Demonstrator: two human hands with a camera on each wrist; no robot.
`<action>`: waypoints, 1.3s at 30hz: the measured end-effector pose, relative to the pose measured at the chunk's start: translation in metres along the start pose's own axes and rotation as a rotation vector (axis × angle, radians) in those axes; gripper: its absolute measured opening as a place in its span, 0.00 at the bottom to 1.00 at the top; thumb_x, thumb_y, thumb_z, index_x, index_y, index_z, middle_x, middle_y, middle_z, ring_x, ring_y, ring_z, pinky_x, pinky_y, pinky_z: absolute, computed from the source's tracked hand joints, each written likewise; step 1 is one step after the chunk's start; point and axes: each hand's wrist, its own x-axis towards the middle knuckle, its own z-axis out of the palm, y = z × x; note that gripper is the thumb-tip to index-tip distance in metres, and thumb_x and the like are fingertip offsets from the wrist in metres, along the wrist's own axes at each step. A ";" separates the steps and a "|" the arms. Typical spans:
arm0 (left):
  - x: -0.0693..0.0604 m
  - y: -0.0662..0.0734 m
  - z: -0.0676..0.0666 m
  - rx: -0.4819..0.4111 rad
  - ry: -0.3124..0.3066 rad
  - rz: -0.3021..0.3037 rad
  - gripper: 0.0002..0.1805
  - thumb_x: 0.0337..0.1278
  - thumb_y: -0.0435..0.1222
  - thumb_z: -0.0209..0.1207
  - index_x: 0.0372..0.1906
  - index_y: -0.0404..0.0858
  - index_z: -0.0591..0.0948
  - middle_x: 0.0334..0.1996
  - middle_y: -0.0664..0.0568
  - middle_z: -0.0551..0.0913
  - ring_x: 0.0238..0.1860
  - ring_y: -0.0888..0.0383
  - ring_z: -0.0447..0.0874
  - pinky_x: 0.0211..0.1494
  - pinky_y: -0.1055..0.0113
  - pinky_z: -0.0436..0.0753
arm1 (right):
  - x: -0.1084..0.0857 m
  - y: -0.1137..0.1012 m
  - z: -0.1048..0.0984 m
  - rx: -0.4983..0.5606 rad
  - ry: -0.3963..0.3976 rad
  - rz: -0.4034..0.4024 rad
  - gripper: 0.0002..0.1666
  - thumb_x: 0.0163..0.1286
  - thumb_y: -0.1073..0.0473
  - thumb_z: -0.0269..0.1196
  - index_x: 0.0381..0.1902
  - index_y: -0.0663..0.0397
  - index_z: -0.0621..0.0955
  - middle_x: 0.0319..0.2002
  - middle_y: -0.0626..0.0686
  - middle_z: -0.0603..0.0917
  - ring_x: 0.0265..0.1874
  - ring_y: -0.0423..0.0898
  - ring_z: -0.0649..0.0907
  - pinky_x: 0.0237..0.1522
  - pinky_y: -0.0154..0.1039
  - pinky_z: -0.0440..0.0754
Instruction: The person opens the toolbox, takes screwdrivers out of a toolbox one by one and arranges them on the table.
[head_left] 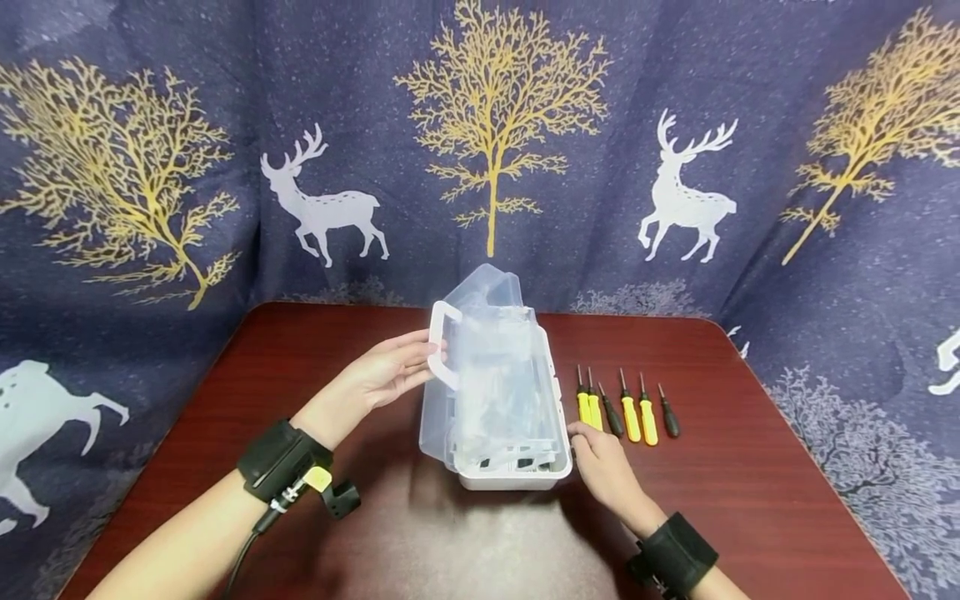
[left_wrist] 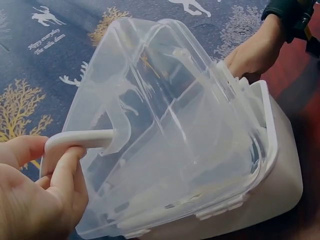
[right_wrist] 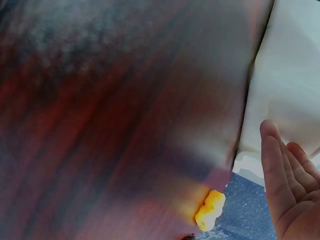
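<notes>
A white storage box (head_left: 516, 482) stands at the middle of the table with its clear lid (head_left: 495, 358) tilted up on the left side. My left hand (head_left: 390, 368) grips the lid's white handle (left_wrist: 80, 139), thumb on one side and fingers on the other. Against the box's right wall rests my right hand (head_left: 606, 471); in the right wrist view its fingers (right_wrist: 274, 160) lie fairly straight along the white side. Through the lid some pale contents with dark patches show, too blurred to name.
Right of the box lie several screwdrivers in a row, some with yellow handles (head_left: 647, 423) and some with black handles (head_left: 670, 421). The dark red table (head_left: 330, 333) meets a blue curtain (head_left: 420, 217) printed with deer and trees behind it.
</notes>
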 end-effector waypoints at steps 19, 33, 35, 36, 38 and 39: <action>0.021 -0.027 0.026 0.063 0.041 -0.030 0.30 0.68 0.29 0.47 0.73 0.33 0.58 0.57 0.47 0.76 0.50 0.66 0.77 0.62 0.69 0.77 | -0.001 0.002 0.004 -0.035 -0.013 -0.042 0.16 0.67 0.66 0.50 0.35 0.49 0.85 0.29 0.45 0.85 0.27 0.39 0.74 0.31 0.30 0.69; 0.028 -0.031 0.036 0.016 -0.013 -0.029 0.28 0.69 0.30 0.47 0.72 0.33 0.60 0.50 0.55 0.80 0.52 0.64 0.77 0.58 0.72 0.79 | 0.002 0.001 -0.002 -0.083 -0.037 -0.026 0.16 0.67 0.66 0.51 0.31 0.49 0.85 0.27 0.45 0.83 0.26 0.39 0.73 0.31 0.31 0.69; 0.029 -0.031 0.039 0.031 0.007 -0.036 0.28 0.68 0.30 0.47 0.72 0.33 0.60 0.56 0.49 0.77 0.53 0.62 0.77 0.64 0.67 0.76 | 0.002 0.000 -0.002 -0.083 -0.039 -0.023 0.16 0.68 0.66 0.51 0.32 0.49 0.85 0.27 0.46 0.83 0.26 0.39 0.73 0.30 0.32 0.69; 0.030 -0.031 0.040 0.031 0.020 -0.039 0.29 0.68 0.29 0.47 0.72 0.33 0.59 0.59 0.46 0.75 0.54 0.62 0.76 0.67 0.64 0.73 | 0.002 0.000 -0.002 -0.083 -0.039 -0.023 0.16 0.68 0.65 0.51 0.32 0.49 0.85 0.27 0.46 0.83 0.26 0.39 0.73 0.30 0.32 0.69; 0.032 -0.032 0.042 0.035 0.038 -0.040 0.30 0.68 0.29 0.47 0.73 0.31 0.57 0.61 0.42 0.73 0.53 0.61 0.77 0.72 0.58 0.69 | 0.001 0.000 -0.002 -0.085 -0.036 -0.026 0.15 0.68 0.65 0.51 0.32 0.49 0.85 0.27 0.46 0.83 0.26 0.39 0.73 0.30 0.31 0.68; 0.033 -0.032 0.043 0.030 0.041 -0.044 0.30 0.68 0.28 0.47 0.73 0.31 0.57 0.63 0.41 0.72 0.53 0.61 0.77 0.73 0.56 0.66 | 0.001 0.000 -0.002 -0.085 -0.035 -0.028 0.15 0.68 0.65 0.51 0.32 0.49 0.85 0.27 0.46 0.83 0.26 0.39 0.72 0.30 0.31 0.68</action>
